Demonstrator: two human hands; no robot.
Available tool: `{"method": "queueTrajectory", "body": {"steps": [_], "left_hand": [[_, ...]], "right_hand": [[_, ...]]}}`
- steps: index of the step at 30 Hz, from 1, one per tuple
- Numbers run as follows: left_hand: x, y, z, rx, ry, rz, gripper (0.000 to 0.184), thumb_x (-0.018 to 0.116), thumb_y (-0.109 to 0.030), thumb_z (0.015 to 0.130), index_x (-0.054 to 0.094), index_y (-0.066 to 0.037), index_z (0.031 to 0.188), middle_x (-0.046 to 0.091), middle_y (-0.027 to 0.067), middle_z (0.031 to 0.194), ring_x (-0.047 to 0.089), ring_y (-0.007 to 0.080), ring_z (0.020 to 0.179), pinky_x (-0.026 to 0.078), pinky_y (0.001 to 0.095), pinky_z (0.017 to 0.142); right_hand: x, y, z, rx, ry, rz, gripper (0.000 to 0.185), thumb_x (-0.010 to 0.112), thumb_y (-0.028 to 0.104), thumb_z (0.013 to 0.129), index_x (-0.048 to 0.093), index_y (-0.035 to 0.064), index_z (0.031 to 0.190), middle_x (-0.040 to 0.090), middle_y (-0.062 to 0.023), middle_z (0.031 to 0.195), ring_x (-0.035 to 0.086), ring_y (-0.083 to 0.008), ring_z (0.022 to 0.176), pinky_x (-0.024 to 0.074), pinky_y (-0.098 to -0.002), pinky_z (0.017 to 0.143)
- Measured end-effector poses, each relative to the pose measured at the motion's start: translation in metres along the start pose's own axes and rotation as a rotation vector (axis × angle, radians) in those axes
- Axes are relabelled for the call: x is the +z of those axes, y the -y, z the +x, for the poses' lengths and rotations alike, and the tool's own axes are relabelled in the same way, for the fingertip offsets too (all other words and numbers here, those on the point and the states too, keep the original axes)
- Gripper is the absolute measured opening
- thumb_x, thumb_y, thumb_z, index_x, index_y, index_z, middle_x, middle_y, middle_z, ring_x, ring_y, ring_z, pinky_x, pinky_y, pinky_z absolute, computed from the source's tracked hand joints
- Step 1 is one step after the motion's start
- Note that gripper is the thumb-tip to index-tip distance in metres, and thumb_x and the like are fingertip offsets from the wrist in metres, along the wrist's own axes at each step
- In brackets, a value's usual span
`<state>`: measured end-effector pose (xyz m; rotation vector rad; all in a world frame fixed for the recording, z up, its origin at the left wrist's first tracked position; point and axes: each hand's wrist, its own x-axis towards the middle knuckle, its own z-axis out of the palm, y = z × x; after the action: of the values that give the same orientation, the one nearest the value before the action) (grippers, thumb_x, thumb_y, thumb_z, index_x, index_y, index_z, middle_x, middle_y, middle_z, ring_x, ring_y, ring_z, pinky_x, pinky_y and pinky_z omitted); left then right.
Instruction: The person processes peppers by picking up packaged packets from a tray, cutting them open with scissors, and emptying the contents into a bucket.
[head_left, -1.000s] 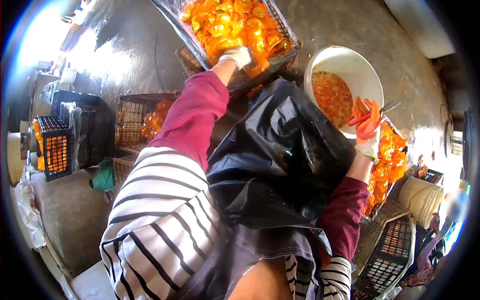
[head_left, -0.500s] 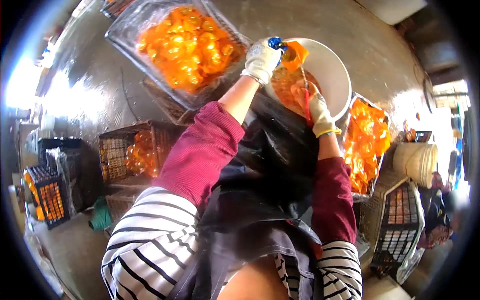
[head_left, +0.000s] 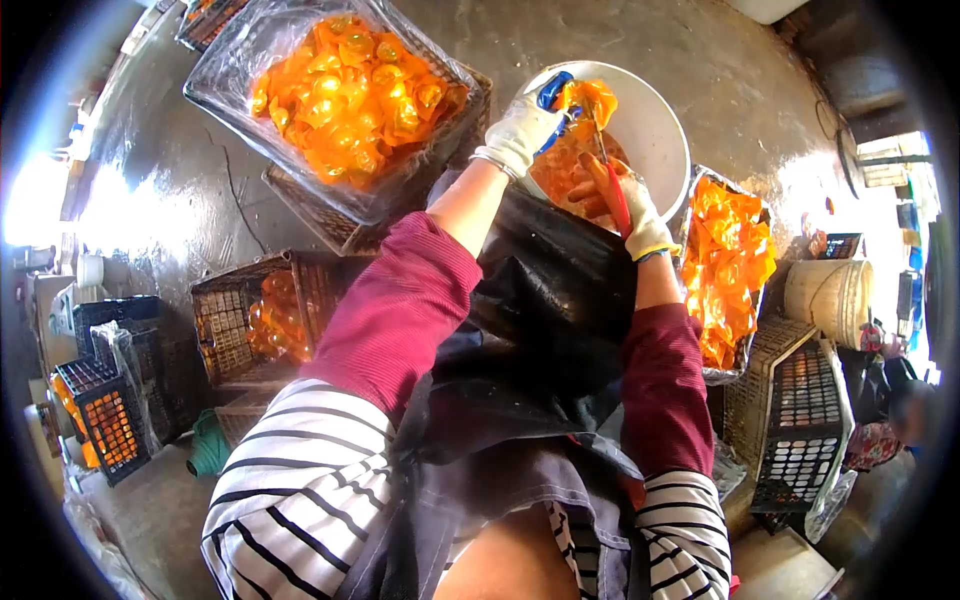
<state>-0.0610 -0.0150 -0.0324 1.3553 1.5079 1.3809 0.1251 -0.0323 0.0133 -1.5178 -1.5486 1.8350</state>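
My left hand [head_left: 532,122], in a white glove with blue fingertips, pinches a glossy orange piece [head_left: 588,100], thin and film-like, above the white bucket [head_left: 672,140]. My right hand [head_left: 632,212], in a white glove with bare fingertips showing, is closed around a red-handled knife [head_left: 614,190]. The thin blade points up, its tip at or just under the orange piece; contact is hard to tell. Beneath both hands, the bucket holds an orange-brown wet mass [head_left: 560,180]. A black apron [head_left: 540,270] covers my lap up to the bucket.
A plastic-lined crate [head_left: 225,100] heaped with glossy orange pieces stands front left. Another lined crate [head_left: 725,270] of orange pieces sits right of the bucket. A tipped crate [head_left: 235,310] lies left; a black crate [head_left: 800,440] and cream bucket [head_left: 830,300] are at right.
The orange piece now looks more bunched and rounded at my left fingertips. My right hand has turned slightly, with its fingers showing more. The whole view has shifted a little.
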Motion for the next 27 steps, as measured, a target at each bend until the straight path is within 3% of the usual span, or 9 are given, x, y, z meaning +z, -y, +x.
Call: {"method": "queueTrajectory", "body": {"steps": [4,6,9,15,19,20,22,25,27], "left_hand": [[-0.007,-0.042,-0.015,-0.012,-0.110,0.340,0.040,0.060,-0.022,0.085,0.053,-0.009,0.123,0.063,0.0157,0.108,0.062,0.0285,0.097,0.050,0.0339,0.083],[-0.007,-0.053,-0.017,-0.099,-0.125,0.175,0.036,0.055,-0.024,0.087,0.056,-0.006,0.118,0.062,0.0197,0.107,0.061,0.0308,0.098,0.049,0.0363,0.084],[-0.004,-0.053,-0.015,-0.066,-0.080,-0.059,0.034,0.053,-0.019,0.088,0.054,-0.005,0.119,0.061,0.0170,0.109,0.061,0.0274,0.097,0.050,0.0336,0.083],[0.000,-0.038,-0.002,-0.001,-0.030,-0.211,0.033,0.049,-0.008,0.090,0.050,-0.002,0.123,0.059,0.0116,0.113,0.061,0.0205,0.095,0.052,0.0281,0.081],[0.018,0.012,0.012,-0.150,-0.077,-0.242,0.032,0.049,-0.007,0.089,0.052,-0.001,0.121,0.061,0.0125,0.110,0.061,0.0201,0.095,0.052,0.0283,0.079],[0.023,0.024,0.013,-0.206,-0.089,-0.260,0.032,0.050,-0.009,0.088,0.053,0.000,0.119,0.061,0.0139,0.109,0.061,0.0211,0.096,0.052,0.0293,0.079],[0.018,0.011,0.008,-0.284,-0.081,0.189,0.031,0.053,-0.017,0.086,0.058,0.001,0.111,0.064,0.0192,0.099,0.063,0.0255,0.091,0.052,0.0323,0.075],[0.014,0.006,0.004,-0.153,-0.081,0.102,0.031,0.055,-0.021,0.086,0.060,0.001,0.107,0.064,0.0194,0.095,0.064,0.0276,0.082,0.052,0.0329,0.072],[0.007,-0.018,-0.002,-0.262,-0.043,0.106,0.030,0.052,-0.019,0.089,0.059,0.000,0.111,0.065,0.0152,0.097,0.064,0.0231,0.087,0.052,0.0303,0.076]], "right_hand": [[-0.002,0.004,-0.004,0.052,0.039,0.071,0.046,0.056,0.043,0.088,0.053,0.0053,0.113,0.068,-0.0118,0.079,0.063,-0.0173,0.061,0.0493,-0.0278,0.055],[-0.003,0.000,0.003,0.059,0.035,-0.022,0.046,0.056,0.042,0.087,0.053,0.0049,0.114,0.068,-0.0133,0.082,0.065,-0.0201,0.066,0.0501,-0.0303,0.058],[-0.015,-0.068,0.059,-0.506,-0.251,-0.329,0.046,0.057,0.042,0.086,0.052,0.0056,0.115,0.067,-0.0147,0.085,0.065,-0.0255,0.074,0.0495,-0.0338,0.065],[-0.010,-0.041,0.031,-0.290,-0.294,-0.327,0.047,0.057,0.043,0.085,0.053,0.0058,0.115,0.065,-0.0160,0.083,0.064,-0.0286,0.077,0.0481,-0.0343,0.069],[-0.005,-0.018,0.012,-0.233,-0.300,-0.328,0.039,0.059,0.036,0.085,0.056,0.0073,0.111,0.065,-0.0137,0.079,0.063,-0.0228,0.071,0.0474,-0.0344,0.064],[-0.006,-0.027,0.022,-0.409,-0.396,-0.379,0.037,0.059,0.035,0.085,0.056,0.0075,0.110,0.065,-0.0132,0.078,0.063,-0.0224,0.069,0.0470,-0.0346,0.064],[-0.005,-0.040,0.040,-0.761,-0.585,-0.477,0.035,0.059,0.033,0.085,0.056,0.0078,0.109,0.064,-0.0122,0.076,0.062,-0.0215,0.067,0.0462,-0.0349,0.063],[-0.001,-0.011,0.007,-0.165,-0.325,-0.254,0.036,0.060,0.031,0.084,0.055,0.0072,0.110,0.065,-0.0152,0.084,0.062,-0.0250,0.076,0.0464,-0.0351,0.070],[-0.003,-0.016,0.012,-0.242,-0.324,-0.299,0.033,0.061,0.025,0.086,0.055,0.0040,0.111,0.063,-0.0083,0.084,0.058,-0.0160,0.076,0.0451,-0.0283,0.071]]}}
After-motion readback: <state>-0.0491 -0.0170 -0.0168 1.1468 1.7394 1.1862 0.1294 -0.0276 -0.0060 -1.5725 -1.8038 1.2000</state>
